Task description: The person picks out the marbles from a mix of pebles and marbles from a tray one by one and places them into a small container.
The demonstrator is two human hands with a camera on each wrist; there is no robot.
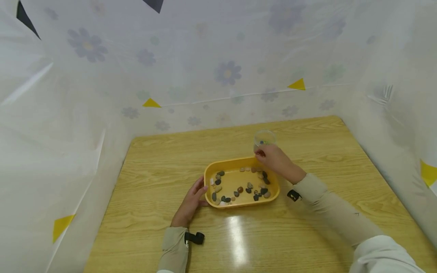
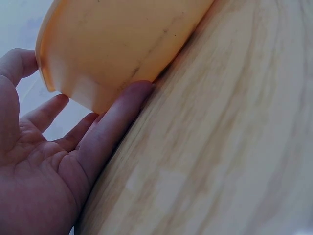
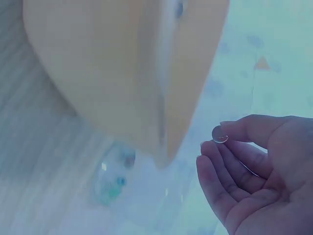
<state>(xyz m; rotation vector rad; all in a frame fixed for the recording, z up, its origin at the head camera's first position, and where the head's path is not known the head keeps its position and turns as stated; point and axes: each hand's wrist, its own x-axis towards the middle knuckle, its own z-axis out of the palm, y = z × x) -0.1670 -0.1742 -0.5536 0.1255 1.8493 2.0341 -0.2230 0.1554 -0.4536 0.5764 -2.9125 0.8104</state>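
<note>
Pebbles (image 1: 239,185) lie scattered in the yellow tray (image 1: 209,175) at the middle of the table (image 1: 153,170), most along its near and right sides, and a clear cup (image 1: 264,138) stands just beyond the tray's far right corner with a few small coloured bits at its bottom. Your left hand (image 1: 191,203) rests flat against the tray's left end, fingers straight and holding nothing; the left wrist view shows a finger (image 2: 117,122) laid along the table and touching the tray wall. Keep it there as a brace so the tray does not slide, and press sideways, not down on the rim, which could tip it. Your right hand (image 1: 274,159) hovers at the far right corner of the tray, beside the cup. The right wrist view shows a small round piece (image 3: 220,133) pinched between thumb and forefinger, the other fingers loosely curled; the view is blurred, so what the piece is cannot be told. Judged from this, the step in hand is moving that piece toward the cup. Bring the fingertips squarely over the cup mouth before letting go, low enough that the piece does not bounce out. Do not nudge the cup; it looks light and easily toppled.
</note>
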